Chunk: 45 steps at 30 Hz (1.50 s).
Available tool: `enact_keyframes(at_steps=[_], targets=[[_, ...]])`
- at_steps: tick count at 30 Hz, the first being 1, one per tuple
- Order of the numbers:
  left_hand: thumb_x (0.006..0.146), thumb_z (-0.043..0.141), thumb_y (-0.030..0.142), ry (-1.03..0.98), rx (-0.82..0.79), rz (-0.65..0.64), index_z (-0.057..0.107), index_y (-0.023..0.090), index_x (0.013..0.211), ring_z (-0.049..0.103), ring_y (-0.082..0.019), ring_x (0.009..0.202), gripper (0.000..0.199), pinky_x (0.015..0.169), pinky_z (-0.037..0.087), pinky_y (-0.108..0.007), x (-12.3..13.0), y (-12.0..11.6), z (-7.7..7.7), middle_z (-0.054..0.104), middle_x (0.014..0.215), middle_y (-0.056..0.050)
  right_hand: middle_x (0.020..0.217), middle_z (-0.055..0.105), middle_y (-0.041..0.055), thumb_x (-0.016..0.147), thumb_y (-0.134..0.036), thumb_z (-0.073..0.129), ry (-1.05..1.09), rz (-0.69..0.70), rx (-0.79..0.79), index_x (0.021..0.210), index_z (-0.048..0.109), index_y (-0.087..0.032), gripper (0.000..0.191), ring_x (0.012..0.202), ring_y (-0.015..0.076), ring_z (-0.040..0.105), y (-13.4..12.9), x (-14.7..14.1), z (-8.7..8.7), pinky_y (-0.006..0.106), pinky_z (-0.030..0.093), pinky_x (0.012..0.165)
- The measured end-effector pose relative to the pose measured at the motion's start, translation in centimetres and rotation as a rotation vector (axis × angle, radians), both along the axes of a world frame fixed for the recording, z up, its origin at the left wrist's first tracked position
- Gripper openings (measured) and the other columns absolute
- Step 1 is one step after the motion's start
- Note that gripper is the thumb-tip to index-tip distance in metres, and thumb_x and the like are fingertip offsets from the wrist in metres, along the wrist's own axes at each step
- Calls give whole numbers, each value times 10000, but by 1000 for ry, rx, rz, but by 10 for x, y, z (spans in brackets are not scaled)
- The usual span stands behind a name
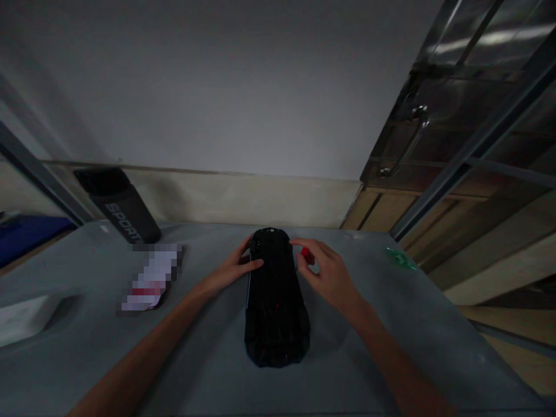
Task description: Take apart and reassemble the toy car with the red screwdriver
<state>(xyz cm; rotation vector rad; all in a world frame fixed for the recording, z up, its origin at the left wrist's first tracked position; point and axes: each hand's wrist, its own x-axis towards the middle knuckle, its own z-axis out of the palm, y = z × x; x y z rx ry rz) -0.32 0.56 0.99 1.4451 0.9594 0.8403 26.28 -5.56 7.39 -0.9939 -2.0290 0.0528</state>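
A black toy car [278,289] lies upside down on the grey table, its underside facing up. My left hand [238,264] is closed on the car's left side near the far end, thumb resting on the underside. On the other side, my right hand [325,267] is curled beside the car's far right corner, with the index fingertip at its edge. A small red object [306,253] shows between the fingers of that hand; most of it is hidden, so its kind is unclear.
A dark bottle marked SPORT [124,208] stands at the back left. Nearer lies a blurred-out flat item [152,278], with a white object [28,317] at the left edge. Green crumpled plastic [400,258] lies at right. Metal frame posts and a wall border the table [208,370].
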Motion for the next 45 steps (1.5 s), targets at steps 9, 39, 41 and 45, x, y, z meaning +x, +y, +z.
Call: enact_keyframes(at_steps=[9, 39, 41, 45], targets=[[830, 830, 564, 3, 31, -11, 299, 358, 1704, 417, -416, 1576, 1044, 1311, 340, -560, 0, 1, 1, 328, 1787, -74, 994, 758, 53, 1038, -161, 508, 15, 1, -20, 1278, 667, -240, 299, 853, 203, 713, -1, 0, 2, 358, 582, 855], [851, 813, 543, 6, 28, -2, 299, 370, 1704, 436, -387, 1570, 1011, 1316, 335, -555, 1, 0, 1, 323, 1789, -62, 720, 669, -6, 1049, -264, 548, 83, -117, -31, 1174, 761, -285, 248, 667, 189, 632, -1, 0, 1, 324, 523, 702], [851, 816, 538, -5, 22, -6, 300, 367, 1704, 460, -394, 1554, 1011, 1304, 357, -562, 1, 0, 1, 328, 1786, -71, 752, 682, -2, 1034, -230, 532, 78, -97, -32, 1219, 749, -284, 290, 684, 191, 640, -1, -1, 2, 332, 538, 733], [837, 828, 550, -20, 10, -3, 301, 383, 1701, 478, -396, 1540, 1026, 1293, 380, -551, 1, 0, 0, 337, 1783, -63, 883, 738, 28, 1014, -174, 493, 51, -53, -18, 1261, 732, -284, 361, 786, 208, 680, -2, -1, 4, 364, 552, 821]])
